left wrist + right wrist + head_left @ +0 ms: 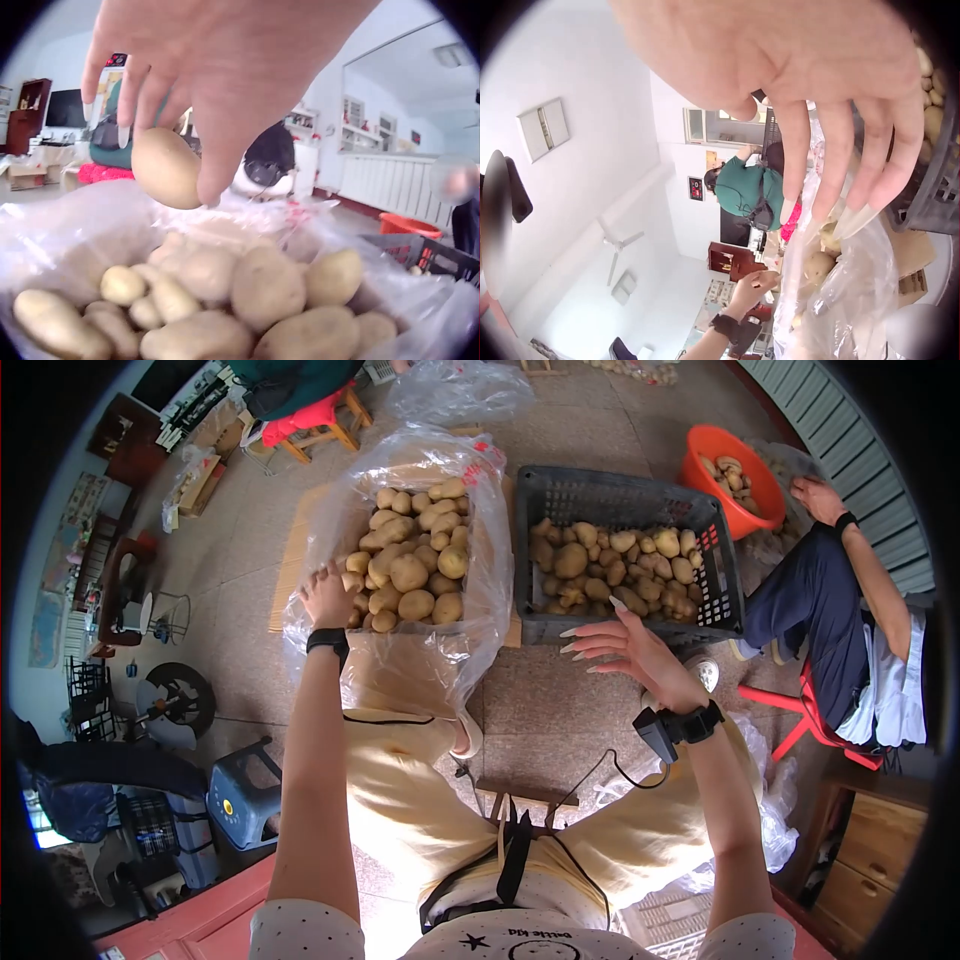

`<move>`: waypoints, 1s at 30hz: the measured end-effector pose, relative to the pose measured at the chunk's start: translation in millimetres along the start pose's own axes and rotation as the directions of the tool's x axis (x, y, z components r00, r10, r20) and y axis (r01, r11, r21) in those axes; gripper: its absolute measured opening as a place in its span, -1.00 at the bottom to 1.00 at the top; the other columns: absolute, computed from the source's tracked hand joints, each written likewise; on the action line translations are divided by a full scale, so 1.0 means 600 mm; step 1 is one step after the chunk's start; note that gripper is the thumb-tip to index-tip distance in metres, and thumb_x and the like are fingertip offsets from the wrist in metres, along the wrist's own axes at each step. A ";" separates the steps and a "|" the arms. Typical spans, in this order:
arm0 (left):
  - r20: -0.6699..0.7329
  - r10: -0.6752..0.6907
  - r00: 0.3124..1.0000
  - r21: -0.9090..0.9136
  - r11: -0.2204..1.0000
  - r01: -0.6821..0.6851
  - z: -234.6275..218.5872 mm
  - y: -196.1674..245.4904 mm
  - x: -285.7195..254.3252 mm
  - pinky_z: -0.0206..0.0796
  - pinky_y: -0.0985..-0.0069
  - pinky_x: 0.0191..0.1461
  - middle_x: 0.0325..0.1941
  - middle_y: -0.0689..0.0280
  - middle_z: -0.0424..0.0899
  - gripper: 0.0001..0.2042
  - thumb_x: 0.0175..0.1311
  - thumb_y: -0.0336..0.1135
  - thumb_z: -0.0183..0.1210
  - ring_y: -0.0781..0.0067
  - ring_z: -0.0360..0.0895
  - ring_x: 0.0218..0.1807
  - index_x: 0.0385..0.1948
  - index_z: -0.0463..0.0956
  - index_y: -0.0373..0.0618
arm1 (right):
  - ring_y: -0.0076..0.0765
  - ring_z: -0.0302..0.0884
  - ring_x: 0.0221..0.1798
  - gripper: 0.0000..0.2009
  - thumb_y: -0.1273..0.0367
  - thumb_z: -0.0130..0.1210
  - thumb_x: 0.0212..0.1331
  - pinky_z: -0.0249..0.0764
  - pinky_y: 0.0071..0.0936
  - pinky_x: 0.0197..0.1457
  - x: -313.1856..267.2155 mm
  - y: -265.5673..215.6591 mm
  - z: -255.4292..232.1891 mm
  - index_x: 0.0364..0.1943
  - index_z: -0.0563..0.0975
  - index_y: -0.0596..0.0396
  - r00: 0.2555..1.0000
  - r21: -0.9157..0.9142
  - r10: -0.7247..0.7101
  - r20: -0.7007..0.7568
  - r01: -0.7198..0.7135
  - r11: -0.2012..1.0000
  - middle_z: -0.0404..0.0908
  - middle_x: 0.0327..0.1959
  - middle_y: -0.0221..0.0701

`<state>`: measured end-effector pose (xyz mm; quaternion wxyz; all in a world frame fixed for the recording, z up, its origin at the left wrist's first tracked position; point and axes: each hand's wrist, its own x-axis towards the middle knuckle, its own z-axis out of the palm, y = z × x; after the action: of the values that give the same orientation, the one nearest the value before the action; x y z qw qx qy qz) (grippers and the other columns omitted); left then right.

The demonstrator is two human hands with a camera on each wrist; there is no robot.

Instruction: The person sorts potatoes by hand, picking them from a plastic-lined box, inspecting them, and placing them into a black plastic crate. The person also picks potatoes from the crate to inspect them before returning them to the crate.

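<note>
My left hand (327, 597) is over the left side of a box lined with a clear plastic bag (488, 550), full of potatoes (408, 572). In the left wrist view its thumb and fingers pinch one smooth, pale potato (166, 169) above the pile. My right hand (645, 660) hovers at the near edge of a black plastic crate (560, 482), which holds more potatoes (622, 565). Its fingers are extended and hold nothing. From the right wrist, those long-nailed fingers (838, 154) hang in front of the plastic bag.
An orange bucket (695, 470) with potatoes stands beyond the crate's right side. At right, another person sits on a red stool (815, 705), one hand near the bucket. A blue stool (243, 805) stands at lower left. Loose plastic (455, 395) lies behind the box.
</note>
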<state>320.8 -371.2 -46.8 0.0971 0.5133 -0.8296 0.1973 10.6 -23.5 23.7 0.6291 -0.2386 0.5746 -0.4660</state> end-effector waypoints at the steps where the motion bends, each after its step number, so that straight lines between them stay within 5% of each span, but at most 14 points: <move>1: 0.197 -0.032 0.980 -0.057 0.997 0.044 -0.002 0.005 -0.002 0.30 0.11 0.18 -0.02 0.18 0.60 -0.57 0.09 -0.04 0.24 0.15 0.49 0.10 -0.08 0.49 -0.11 | -0.47 0.47 0.01 -0.34 -0.13 -0.45 0.40 0.34 -0.49 0.14 -0.001 -0.002 0.001 0.06 0.53 0.11 1.000 -0.015 -0.001 -0.022 0.001 1.000 0.60 -0.01 -0.36; 2: 0.389 -0.045 0.920 -0.106 0.990 0.093 -0.003 0.011 -0.001 0.33 0.12 0.17 -0.05 0.20 0.61 -0.62 0.12 -0.05 0.21 0.15 0.49 0.10 -0.11 0.51 -0.09 | -0.47 0.48 0.01 -0.34 -0.12 -0.44 0.40 0.35 -0.50 0.13 -0.002 -0.003 0.000 0.06 0.53 0.11 0.999 -0.027 -0.002 -0.049 0.000 1.000 0.60 -0.01 -0.37; 4: 0.442 0.023 0.897 -0.113 0.993 0.030 -0.022 0.025 0.005 0.41 0.16 0.03 -0.11 0.17 0.63 -0.71 0.18 -0.08 0.14 0.11 0.55 0.02 -0.23 0.55 -0.08 | -0.48 0.48 0.01 -0.36 -0.11 -0.41 0.40 0.36 -0.50 0.12 -0.006 -0.008 0.001 0.05 0.53 0.11 0.998 -0.035 -0.021 -0.056 0.019 0.999 0.61 -0.02 -0.37; 7: 0.194 0.178 0.965 -0.368 0.925 -0.096 -0.076 0.075 -0.002 0.40 0.12 -0.11 -0.29 0.01 0.65 -0.73 0.28 -0.14 0.03 -0.04 0.58 -0.18 -0.38 0.59 -0.13 | -0.49 0.48 0.01 -0.41 -0.08 -0.36 0.41 0.36 -0.51 0.10 -0.008 -0.008 -0.004 0.05 0.54 0.09 0.997 -0.052 -0.048 -0.056 0.045 0.998 0.61 -0.03 -0.39; 10: 0.186 0.284 0.941 -0.475 0.864 -0.167 -0.159 0.146 -0.016 0.43 0.15 -0.24 -0.46 0.08 0.61 -0.76 0.30 -0.18 0.03 0.04 0.58 -0.23 -0.43 0.55 -0.13 | -0.50 0.50 -0.01 -0.47 -0.02 -0.30 0.41 0.37 -0.52 0.08 0.000 -0.002 -0.011 0.04 0.54 0.08 0.997 -0.067 -0.053 -0.061 0.049 0.997 0.61 -0.05 -0.39; 14: 0.125 0.407 0.905 -0.597 0.760 -0.259 -0.272 0.228 -0.056 0.42 0.19 -0.28 -0.45 0.10 0.61 -0.78 0.30 -0.24 0.03 0.10 0.58 -0.29 -0.46 0.54 -0.16 | -0.46 0.53 0.03 -0.57 0.12 -0.24 0.40 0.37 -0.50 0.12 0.008 0.025 -0.030 0.04 0.53 0.11 0.990 -0.131 -0.105 -0.094 0.093 0.987 0.62 -0.03 -0.35; 16: -0.013 0.615 0.788 -0.671 0.578 -0.463 -0.304 0.251 -0.076 0.38 0.21 -0.22 -0.37 0.10 0.59 -0.79 0.32 -0.24 0.03 0.04 0.54 -0.26 -0.37 0.52 -0.20 | -0.50 0.54 -0.07 -0.64 0.17 -0.14 0.39 0.39 -0.57 0.01 0.015 0.044 -0.035 -0.03 0.57 0.12 0.983 -0.109 -0.119 -0.140 0.104 0.989 0.64 -0.14 -0.42; 17: -0.015 0.617 0.787 -0.686 0.566 -0.458 -0.313 0.257 -0.085 0.38 0.21 -0.22 -0.37 0.10 0.59 -0.79 0.32 -0.24 0.03 0.04 0.54 -0.26 -0.37 0.52 -0.20 | -0.50 0.55 -0.09 -0.64 0.17 -0.13 0.38 0.40 -0.55 -0.01 0.015 0.054 -0.036 -0.06 0.58 0.13 0.973 -0.210 -0.209 -0.096 0.186 0.960 0.65 -0.16 -0.41; 19: -0.016 0.808 0.588 -0.736 0.389 -0.554 -0.324 0.265 -0.100 0.37 0.26 -0.15 -0.35 0.16 0.58 -0.80 0.29 -0.24 0.06 0.11 0.52 -0.24 -0.34 0.55 -0.19 | -0.39 0.60 -0.19 -0.66 0.18 -0.07 0.35 0.46 -0.47 -0.10 0.012 0.062 -0.019 -0.18 0.60 0.17 0.945 -0.379 -0.318 -0.070 0.270 0.885 0.67 -0.29 -0.33; 22: -0.016 0.794 0.608 -0.753 0.390 -0.530 -0.335 0.270 -0.113 0.35 0.30 -0.09 -0.33 0.21 0.60 -0.79 0.28 -0.22 0.07 0.18 0.52 -0.20 -0.28 0.56 -0.16 | -0.27 0.62 -0.25 -0.69 0.21 -0.03 0.31 0.48 -0.41 -0.15 -0.003 0.052 -0.001 -0.21 0.59 0.18 0.962 -0.607 -0.266 -0.058 0.177 0.774 0.66 -0.36 -0.26; 24: 0.025 0.802 0.596 -0.701 0.439 -0.561 -0.342 0.276 -0.108 0.35 0.32 -0.08 -0.31 0.24 0.61 -0.79 0.27 -0.23 0.08 0.20 0.52 -0.19 -0.23 0.56 -0.15 | -0.15 0.62 -0.31 -0.72 0.23 0.01 0.26 0.50 -0.34 -0.19 -0.011 0.046 0.008 -0.22 0.58 0.18 0.954 -0.606 -0.293 -0.061 0.198 0.771 0.64 -0.41 -0.20; 30: -0.010 0.783 0.622 -0.709 0.433 -0.556 -0.353 0.289 -0.096 0.35 0.33 -0.07 -0.29 0.25 0.60 -0.79 0.20 -0.29 0.13 0.23 0.51 -0.19 -0.19 0.55 -0.17 | -0.07 0.56 -0.21 -0.75 0.26 0.05 0.22 0.47 -0.24 -0.11 -0.027 0.049 0.010 -0.19 0.59 0.12 0.864 -0.770 -0.496 -0.083 0.261 0.582 0.64 -0.31 -0.22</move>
<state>184.3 -165.1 84.3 0.0445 0.0903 -0.9804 -0.1694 27.2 2.1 8.4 0.2712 -0.5185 0.7325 -0.3479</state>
